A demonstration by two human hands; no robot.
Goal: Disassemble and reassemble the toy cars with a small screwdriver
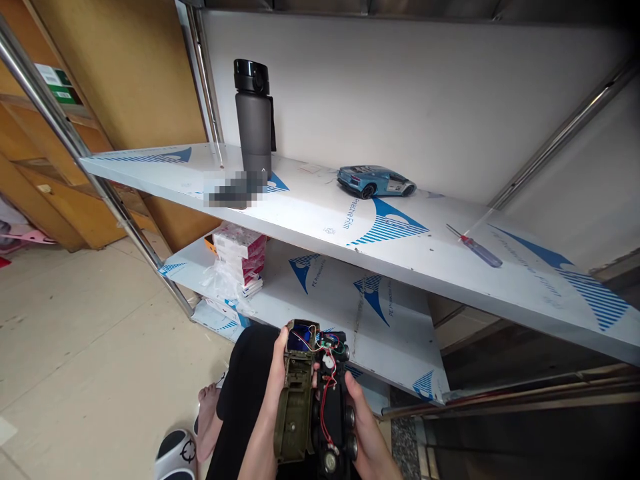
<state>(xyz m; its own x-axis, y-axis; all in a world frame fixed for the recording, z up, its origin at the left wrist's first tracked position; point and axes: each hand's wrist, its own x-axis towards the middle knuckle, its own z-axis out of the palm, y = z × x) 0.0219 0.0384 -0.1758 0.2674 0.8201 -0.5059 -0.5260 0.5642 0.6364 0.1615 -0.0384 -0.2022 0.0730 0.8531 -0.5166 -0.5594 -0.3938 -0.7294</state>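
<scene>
A toy truck lies opened in two halves in front of me, low in the view. My left hand point(275, 393) is closed around its olive-green body shell point(293, 413), whose hollow underside faces up. My right hand point(364, 420) grips the black chassis point(334, 400) by its wheeled side, thumb along the edge. Red and white wires run over the chassis and link it to the shell. A small green circuit board point(329, 343) sits at the chassis's far end, and a round metal part point(331, 461) at the near end. Most fingertips are hidden beneath the halves.
On the upper shelf point(310, 200) stand a dark water bottle point(254, 127), a blurred dark object point(235, 191), a blue toy car point(376, 181) and a screwdriver point(477, 251). Stacked boxes point(243, 250) rest on the shelf below. A metal post point(95, 160) rises at left.
</scene>
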